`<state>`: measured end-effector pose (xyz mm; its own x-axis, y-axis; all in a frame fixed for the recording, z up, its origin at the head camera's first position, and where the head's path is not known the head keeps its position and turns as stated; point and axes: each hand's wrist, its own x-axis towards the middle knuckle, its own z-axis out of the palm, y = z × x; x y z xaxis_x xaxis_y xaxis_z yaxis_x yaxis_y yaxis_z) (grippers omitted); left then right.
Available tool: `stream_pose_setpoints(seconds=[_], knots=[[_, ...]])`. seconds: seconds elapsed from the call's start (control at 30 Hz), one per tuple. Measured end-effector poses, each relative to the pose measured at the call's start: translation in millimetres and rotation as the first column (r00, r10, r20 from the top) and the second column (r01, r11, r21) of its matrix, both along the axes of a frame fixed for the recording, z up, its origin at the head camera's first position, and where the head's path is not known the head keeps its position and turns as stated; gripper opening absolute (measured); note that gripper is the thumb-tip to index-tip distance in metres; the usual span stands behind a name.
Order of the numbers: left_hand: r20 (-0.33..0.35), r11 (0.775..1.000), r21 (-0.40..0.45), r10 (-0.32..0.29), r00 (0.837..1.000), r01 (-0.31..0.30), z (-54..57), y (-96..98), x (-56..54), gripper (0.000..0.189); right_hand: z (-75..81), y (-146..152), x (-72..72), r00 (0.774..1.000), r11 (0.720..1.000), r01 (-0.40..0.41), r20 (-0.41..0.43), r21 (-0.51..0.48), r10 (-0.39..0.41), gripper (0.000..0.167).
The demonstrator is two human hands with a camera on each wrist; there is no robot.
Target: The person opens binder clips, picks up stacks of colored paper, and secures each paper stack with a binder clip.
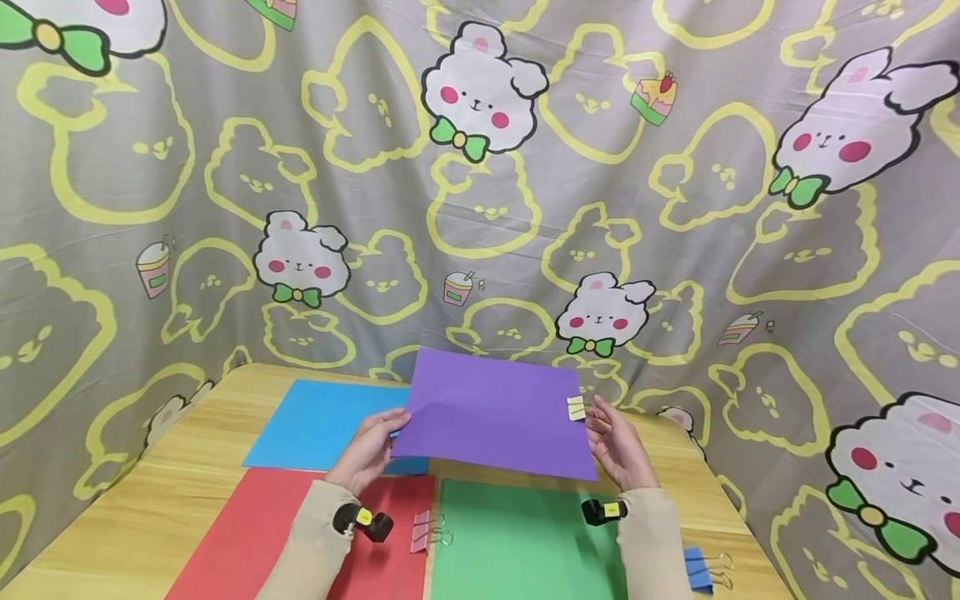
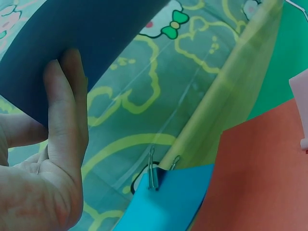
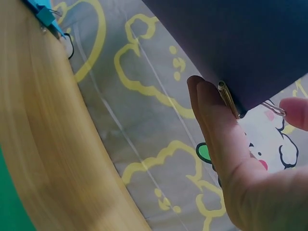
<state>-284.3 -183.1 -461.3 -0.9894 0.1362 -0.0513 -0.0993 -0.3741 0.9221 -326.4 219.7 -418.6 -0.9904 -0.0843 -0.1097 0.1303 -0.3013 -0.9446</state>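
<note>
A purple sheet (image 1: 495,417) is held up above the table, tilted. At its left edge my left hand (image 1: 371,446) pinches it, thumb in front and fingers behind, as the left wrist view shows the hand (image 2: 53,144). A pale yellow binder clip (image 1: 576,408) grips the sheet's right edge. My right hand (image 1: 618,446) is at this clip; in the right wrist view its thumb (image 3: 294,113) touches one wire handle (image 3: 274,109) and its fingers (image 3: 211,110) lie along the other handle (image 3: 227,98).
On the wooden table (image 1: 150,492) lie a blue sheet (image 1: 322,425), a red sheet (image 1: 247,525) with a pink binder clip (image 1: 422,532), and a green sheet (image 1: 525,542). A blue binder clip (image 1: 697,571) lies at the right. Patterned cloth (image 1: 495,200) hangs behind.
</note>
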Motion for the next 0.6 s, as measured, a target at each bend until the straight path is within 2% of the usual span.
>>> stream_pose_setpoints(seconds=[0.37, 0.6], knots=[[-0.009, 1.0, -0.008, -0.011, 1.0, 0.011, 1.4, 0.5, 0.4, 0.037, 4.5, -1.4, 1.3, 1.0, 1.0, -0.009, 0.005, -0.029, 0.009, 0.033], [-0.012, 1.0, -0.008, -0.008, 1.0, 0.008, 1.5, 0.9, -0.5, 0.042, 6.0, -2.9, 1.6, 1.0, 0.999, 0.02, 0.004, -0.025, -0.02, 0.033]])
